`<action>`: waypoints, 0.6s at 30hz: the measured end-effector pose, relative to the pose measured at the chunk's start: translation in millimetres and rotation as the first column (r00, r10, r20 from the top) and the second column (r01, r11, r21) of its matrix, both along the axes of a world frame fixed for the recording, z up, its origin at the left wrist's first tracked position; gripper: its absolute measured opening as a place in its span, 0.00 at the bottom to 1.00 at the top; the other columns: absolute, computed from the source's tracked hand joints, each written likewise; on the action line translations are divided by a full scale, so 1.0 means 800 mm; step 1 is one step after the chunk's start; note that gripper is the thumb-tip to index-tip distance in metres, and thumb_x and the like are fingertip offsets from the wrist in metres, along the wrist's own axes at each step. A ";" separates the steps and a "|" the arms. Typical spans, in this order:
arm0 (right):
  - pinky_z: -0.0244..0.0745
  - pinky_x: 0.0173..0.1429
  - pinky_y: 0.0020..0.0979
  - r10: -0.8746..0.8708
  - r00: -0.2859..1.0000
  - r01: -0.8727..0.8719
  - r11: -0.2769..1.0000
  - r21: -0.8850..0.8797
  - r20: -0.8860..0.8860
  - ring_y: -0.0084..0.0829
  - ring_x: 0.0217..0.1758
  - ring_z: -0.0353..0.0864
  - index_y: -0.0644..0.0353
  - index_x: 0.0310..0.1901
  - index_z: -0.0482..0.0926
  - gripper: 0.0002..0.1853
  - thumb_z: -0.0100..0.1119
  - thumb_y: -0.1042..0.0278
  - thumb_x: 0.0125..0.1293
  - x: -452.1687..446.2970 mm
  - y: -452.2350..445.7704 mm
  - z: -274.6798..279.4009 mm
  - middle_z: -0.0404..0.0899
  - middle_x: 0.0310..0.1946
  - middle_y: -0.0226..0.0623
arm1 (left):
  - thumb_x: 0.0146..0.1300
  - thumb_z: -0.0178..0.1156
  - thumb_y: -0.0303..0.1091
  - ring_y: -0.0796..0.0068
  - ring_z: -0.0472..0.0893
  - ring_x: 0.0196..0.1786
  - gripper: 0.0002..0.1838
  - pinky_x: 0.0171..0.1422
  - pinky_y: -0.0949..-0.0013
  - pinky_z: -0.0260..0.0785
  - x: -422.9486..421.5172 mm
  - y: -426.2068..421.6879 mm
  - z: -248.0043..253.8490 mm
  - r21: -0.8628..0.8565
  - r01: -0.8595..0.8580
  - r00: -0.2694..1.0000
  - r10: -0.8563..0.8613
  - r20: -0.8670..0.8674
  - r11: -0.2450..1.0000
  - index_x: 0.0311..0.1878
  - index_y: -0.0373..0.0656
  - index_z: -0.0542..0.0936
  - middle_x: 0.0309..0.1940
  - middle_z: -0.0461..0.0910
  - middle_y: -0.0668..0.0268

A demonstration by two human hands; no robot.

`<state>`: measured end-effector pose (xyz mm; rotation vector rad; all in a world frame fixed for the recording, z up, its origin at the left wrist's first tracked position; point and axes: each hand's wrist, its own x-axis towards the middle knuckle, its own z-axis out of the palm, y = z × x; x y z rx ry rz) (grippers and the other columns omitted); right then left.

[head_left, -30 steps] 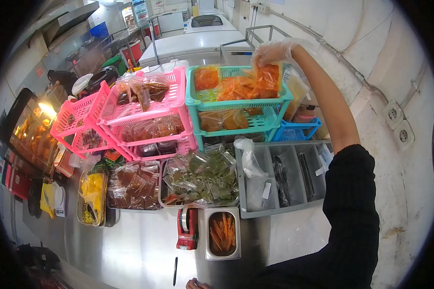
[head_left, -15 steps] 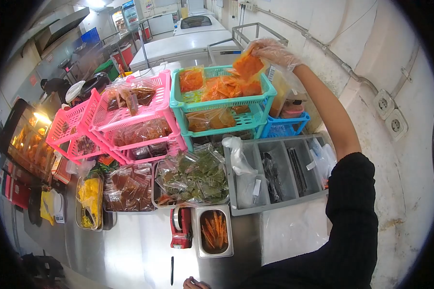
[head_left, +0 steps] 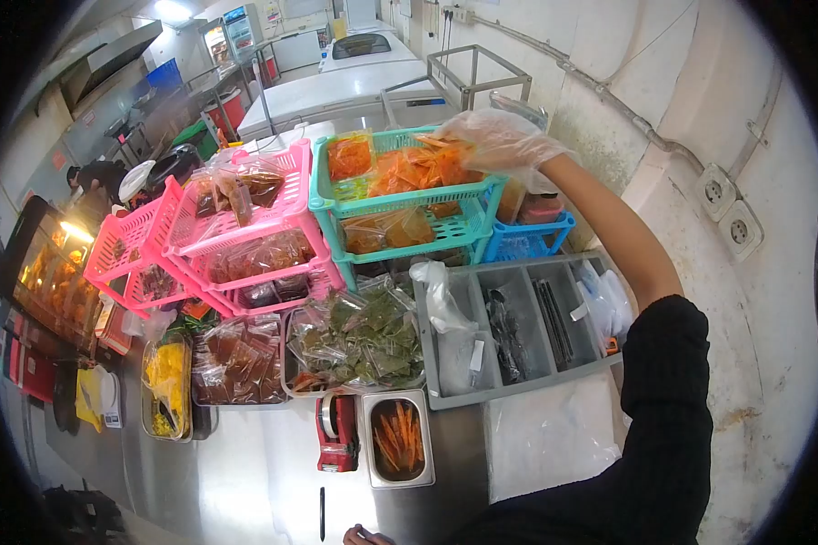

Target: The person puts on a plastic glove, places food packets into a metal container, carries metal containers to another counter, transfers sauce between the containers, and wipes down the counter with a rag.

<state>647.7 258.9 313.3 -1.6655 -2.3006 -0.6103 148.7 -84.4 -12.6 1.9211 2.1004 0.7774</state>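
Note:
My right hand (head_left: 500, 141), in a clear plastic glove, is closed at the right end of the teal basket's (head_left: 409, 191) top tier. Its fingers are on an orange packet (head_left: 445, 150), partly hidden by the glove. Several clear packets of orange food (head_left: 400, 174) lie in that tier, and another orange packet (head_left: 350, 156) lies at its left end. At the bottom edge my left hand (head_left: 366, 536) shows only in part, its fingers curled near the steel counter (head_left: 264, 472); anything in them is hidden. A black pen (head_left: 322, 513) lies to its left.
Pink baskets (head_left: 241, 238) of packets stand at left. In front sit brown sauce packets (head_left: 238, 359), green leafy packets (head_left: 354, 336), a grey divided cutlery tray (head_left: 536, 318), a red tape dispenser (head_left: 338, 436) and a steel pan of orange strips (head_left: 398, 440). A wall runs along the right.
My right hand has come down from above the teal basket, lowering the raised orange packet among the others. The view has shifted slightly. My left hand stays at the bottom edge.

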 end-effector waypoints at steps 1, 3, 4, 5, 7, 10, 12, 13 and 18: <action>0.70 0.49 0.34 -0.066 0.996 0.076 0.985 -0.156 0.067 0.39 0.44 0.75 0.56 0.42 0.75 0.17 0.54 0.60 0.50 -0.006 0.003 0.003 0.76 0.37 0.42 | 0.46 0.49 0.30 0.49 0.69 0.41 0.15 0.48 0.52 0.60 0.001 -0.001 0.002 -0.014 -0.004 1.000 0.004 -0.011 1.000 0.39 0.35 0.71 0.37 0.70 0.50; 0.70 0.50 0.35 -0.120 0.983 0.158 0.940 -0.303 0.140 0.38 0.45 0.75 0.55 0.45 0.75 0.19 0.54 0.61 0.49 -0.010 0.016 0.001 0.76 0.40 0.42 | 0.46 0.50 0.30 0.49 0.69 0.41 0.15 0.48 0.53 0.60 0.002 0.000 0.006 -0.027 -0.013 1.000 0.013 -0.008 1.000 0.39 0.35 0.71 0.36 0.70 0.50; 0.70 0.50 0.35 -0.134 0.965 0.213 0.902 -0.376 0.225 0.38 0.46 0.74 0.53 0.48 0.74 0.21 0.55 0.60 0.49 -0.005 0.032 -0.003 0.75 0.42 0.41 | 0.46 0.50 0.30 0.49 0.69 0.41 0.15 0.48 0.53 0.60 0.002 0.000 0.007 -0.035 -0.024 1.000 0.024 -0.004 0.999 0.39 0.35 0.72 0.36 0.70 0.50; 0.70 0.50 0.34 -0.137 0.941 0.269 0.858 -0.437 0.310 0.38 0.47 0.74 0.51 0.50 0.73 0.23 0.55 0.60 0.49 0.002 0.048 -0.003 0.75 0.44 0.40 | 0.46 0.50 0.30 0.49 0.69 0.41 0.15 0.48 0.53 0.60 0.003 0.001 0.006 -0.031 -0.029 1.000 0.028 -0.006 0.999 0.39 0.35 0.72 0.36 0.70 0.50; 0.70 0.46 0.34 -0.112 0.991 0.132 0.889 -0.439 0.071 0.37 0.41 0.75 0.56 0.44 0.76 0.18 0.56 0.59 0.50 0.006 0.056 0.024 0.76 0.37 0.41 | 0.46 0.50 0.30 0.49 0.69 0.40 0.15 0.47 0.53 0.61 0.004 0.002 0.006 0.058 -0.002 0.999 0.004 -0.038 0.998 0.39 0.35 0.72 0.35 0.71 0.50; 0.71 0.41 0.32 0.102 0.945 -0.169 0.966 -0.197 -0.310 0.35 0.33 0.77 0.60 0.36 0.79 0.15 0.57 0.58 0.52 0.007 0.082 0.024 0.78 0.29 0.41 | 0.46 0.49 0.29 0.48 0.70 0.39 0.15 0.46 0.52 0.61 0.006 0.003 0.008 0.046 -0.030 0.999 0.031 -0.035 0.999 0.39 0.36 0.72 0.34 0.71 0.50; 0.71 0.42 0.32 0.044 0.948 -0.071 0.995 -0.075 -0.316 0.35 0.34 0.77 0.60 0.35 0.79 0.14 0.56 0.58 0.54 -0.010 0.100 0.009 0.79 0.32 0.43 | 0.46 0.49 0.29 0.48 0.70 0.39 0.14 0.46 0.52 0.61 0.006 0.002 0.005 0.057 -0.042 0.999 0.043 -0.028 0.998 0.38 0.36 0.72 0.34 0.71 0.50; 0.71 0.42 0.32 0.014 0.946 -0.020 1.000 -0.017 -0.325 0.36 0.34 0.78 0.61 0.35 0.80 0.14 0.56 0.59 0.55 -0.018 0.110 0.000 0.79 0.33 0.43 | 0.46 0.49 0.28 0.48 0.70 0.39 0.14 0.46 0.52 0.61 0.005 0.003 0.004 0.065 -0.046 0.999 0.047 -0.024 0.997 0.38 0.36 0.72 0.34 0.71 0.50; 0.68 0.53 0.30 -0.127 0.918 0.223 0.949 -0.223 0.376 0.35 0.50 0.73 0.62 0.39 0.77 0.15 0.59 0.70 0.47 -0.087 0.107 -0.043 0.75 0.41 0.39 | 0.46 0.49 0.28 0.48 0.69 0.40 0.14 0.47 0.52 0.60 0.004 0.003 0.006 0.025 -0.068 0.998 0.068 -0.017 0.997 0.38 0.36 0.72 0.34 0.71 0.49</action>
